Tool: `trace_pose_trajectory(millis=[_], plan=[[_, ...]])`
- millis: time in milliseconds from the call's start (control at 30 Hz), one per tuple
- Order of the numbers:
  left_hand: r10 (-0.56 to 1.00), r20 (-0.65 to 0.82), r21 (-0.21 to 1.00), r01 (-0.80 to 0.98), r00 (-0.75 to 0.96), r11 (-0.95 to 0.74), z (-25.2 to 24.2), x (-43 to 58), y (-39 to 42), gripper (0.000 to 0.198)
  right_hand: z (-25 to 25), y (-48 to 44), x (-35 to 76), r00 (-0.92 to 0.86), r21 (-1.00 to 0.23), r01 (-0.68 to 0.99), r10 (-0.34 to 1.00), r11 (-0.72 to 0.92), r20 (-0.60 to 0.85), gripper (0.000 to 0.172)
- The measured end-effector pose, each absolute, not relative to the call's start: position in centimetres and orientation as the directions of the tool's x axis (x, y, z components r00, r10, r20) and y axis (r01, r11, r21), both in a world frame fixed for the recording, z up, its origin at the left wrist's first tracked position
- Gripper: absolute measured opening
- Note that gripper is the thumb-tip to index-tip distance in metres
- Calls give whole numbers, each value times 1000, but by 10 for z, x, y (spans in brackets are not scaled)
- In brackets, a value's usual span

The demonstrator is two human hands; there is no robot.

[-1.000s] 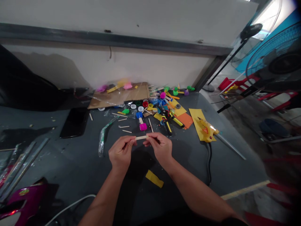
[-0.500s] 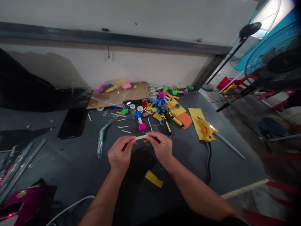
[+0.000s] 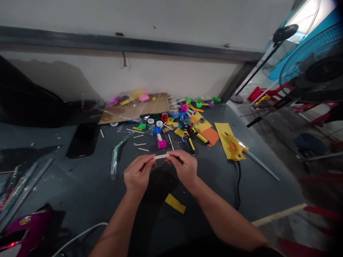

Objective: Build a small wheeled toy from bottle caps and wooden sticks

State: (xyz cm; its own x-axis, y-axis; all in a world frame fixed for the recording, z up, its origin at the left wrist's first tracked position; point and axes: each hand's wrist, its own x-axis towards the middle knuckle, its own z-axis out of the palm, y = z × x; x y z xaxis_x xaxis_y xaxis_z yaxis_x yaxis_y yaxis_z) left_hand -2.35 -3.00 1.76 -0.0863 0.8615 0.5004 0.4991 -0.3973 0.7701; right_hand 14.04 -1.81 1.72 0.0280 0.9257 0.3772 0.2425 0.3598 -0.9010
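Note:
A short pale wooden stick (image 3: 160,156) is stretched between my two hands above the dark table. My left hand (image 3: 137,174) pinches its left end, and my right hand (image 3: 184,167) pinches the right end. Whether it is one stick or a pair laid together I cannot tell. Just beyond the hands lies a small piece of sticks with a blue cap and a magenta cap (image 3: 162,144) on its ends. Cut stick pieces (image 3: 143,149) are scattered near it. Closer to me, between my forearms, rests a yellow paper strip (image 3: 175,203).
Pliers with yellow-black handles (image 3: 197,135) lie among bottle caps and coloured paper. A yellow glue gun (image 3: 235,147) with a black cord sits at right on yellow paper. At left are a black phone (image 3: 82,140) and a purple device (image 3: 29,228). A fan (image 3: 318,67) stands beyond the table.
Both hands have shifted very slightly to the right with the stick between them. Nothing else has visibly moved.

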Motion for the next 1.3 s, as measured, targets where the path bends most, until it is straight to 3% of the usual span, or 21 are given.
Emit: trace_pose_trajectory(millis=[533, 867, 1300], plan=[[873, 477, 782, 501, -98, -371, 18, -22, -30, 11, 16, -16, 136, 84, -979, 17, 975, 203, 204, 9], [872, 483, 759, 539, -87, -366, 21, -20, -31, 11, 18, -16, 133, 97, -990, -53, 988, 127, 122, 10], [899, 424, 826, 456, -112, -332, 16, -23, -30, 21, 22, -15, 135, 127, -993, -73, 988, 97, 87, 9]])
